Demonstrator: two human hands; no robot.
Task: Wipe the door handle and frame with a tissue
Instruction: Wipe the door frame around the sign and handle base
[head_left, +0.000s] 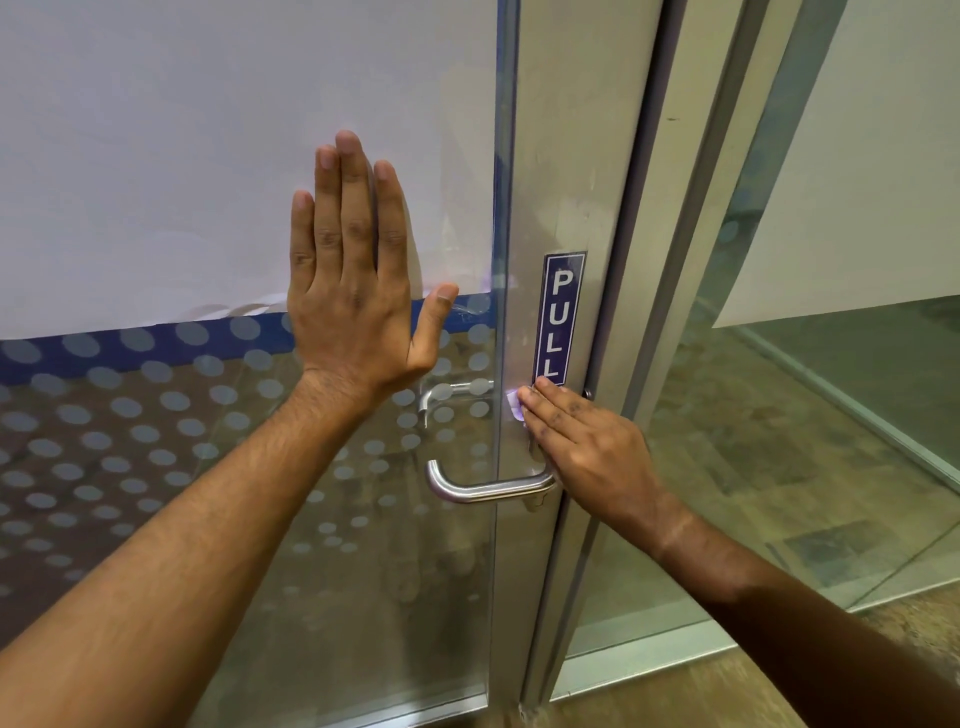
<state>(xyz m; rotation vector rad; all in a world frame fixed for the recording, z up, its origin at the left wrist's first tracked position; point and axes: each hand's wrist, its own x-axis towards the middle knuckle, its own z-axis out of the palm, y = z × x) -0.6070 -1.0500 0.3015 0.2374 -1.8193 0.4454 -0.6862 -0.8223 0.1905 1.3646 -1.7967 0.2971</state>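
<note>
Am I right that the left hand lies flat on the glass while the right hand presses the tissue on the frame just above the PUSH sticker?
Not quite. In the head view the sticker reads PULL, and the right hand presses the tissue on the frame just below it, above the door handle. The left hand does lie flat on the glass.

Brushed metal handle (488, 488) (glass door (363, 597))
</note>
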